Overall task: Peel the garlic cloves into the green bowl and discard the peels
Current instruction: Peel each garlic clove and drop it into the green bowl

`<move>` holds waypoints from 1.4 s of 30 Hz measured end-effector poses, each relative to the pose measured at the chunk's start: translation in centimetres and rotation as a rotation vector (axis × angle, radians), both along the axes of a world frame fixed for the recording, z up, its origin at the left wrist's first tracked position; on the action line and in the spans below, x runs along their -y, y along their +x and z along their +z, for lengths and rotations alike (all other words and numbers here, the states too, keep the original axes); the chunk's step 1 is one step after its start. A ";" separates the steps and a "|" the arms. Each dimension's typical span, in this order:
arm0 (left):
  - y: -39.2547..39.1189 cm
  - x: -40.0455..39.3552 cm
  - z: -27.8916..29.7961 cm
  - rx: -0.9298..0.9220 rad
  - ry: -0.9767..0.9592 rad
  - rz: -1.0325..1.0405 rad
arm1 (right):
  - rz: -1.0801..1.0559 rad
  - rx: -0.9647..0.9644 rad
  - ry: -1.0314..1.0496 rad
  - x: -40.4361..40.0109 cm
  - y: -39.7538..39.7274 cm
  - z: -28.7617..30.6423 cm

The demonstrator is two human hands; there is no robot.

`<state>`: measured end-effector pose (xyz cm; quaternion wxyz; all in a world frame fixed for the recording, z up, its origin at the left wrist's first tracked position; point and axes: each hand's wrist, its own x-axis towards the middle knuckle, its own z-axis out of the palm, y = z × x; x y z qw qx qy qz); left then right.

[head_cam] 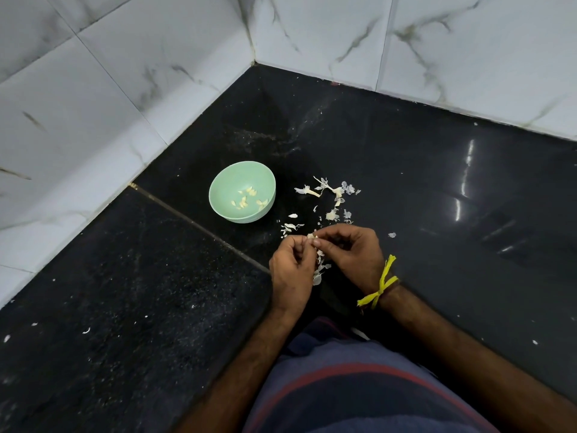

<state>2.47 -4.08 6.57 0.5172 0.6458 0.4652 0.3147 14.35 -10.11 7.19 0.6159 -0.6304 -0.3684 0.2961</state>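
You are partway through the peeling, judging by what lies on the black desk (406,170). The green bowl (218,189) sits a little left of the frame's centre, near the tiled corner, and it already holds several peeled cloves (249,196) scattered across its bottom. Just right of the bowl and above your hands, loose peels (331,195) are strewn over the dark surface, with a few more flecks further out; none of these have been cleared away yet, so the discarding step looks wholly undone. Your left hand (292,264) and right hand (351,248) meet just below the frame's centre, fingers curled and pinching a single garlic clove (311,236) between them, with strips of papery skin hanging down in the gap between the palms. That clove appears half stripped. How many unpeeled cloves remain is not something you can read here: no stock of whole garlic is visible anywhere on the desk. A yellow thread (379,287) is tied around your right wrist.
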 end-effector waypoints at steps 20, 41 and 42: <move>1.0 0.1 0.9 0.257 -0.281 0.097 | -0.040 -0.363 0.042 0.3 -0.1 -0.1; -0.1 -0.9 1.0 0.265 -0.151 0.041 | -0.060 0.043 -0.161 0.3 0.6 -0.7; -0.2 -1.0 0.8 0.255 -0.143 0.038 | -0.059 0.020 -0.152 0.4 0.7 -0.6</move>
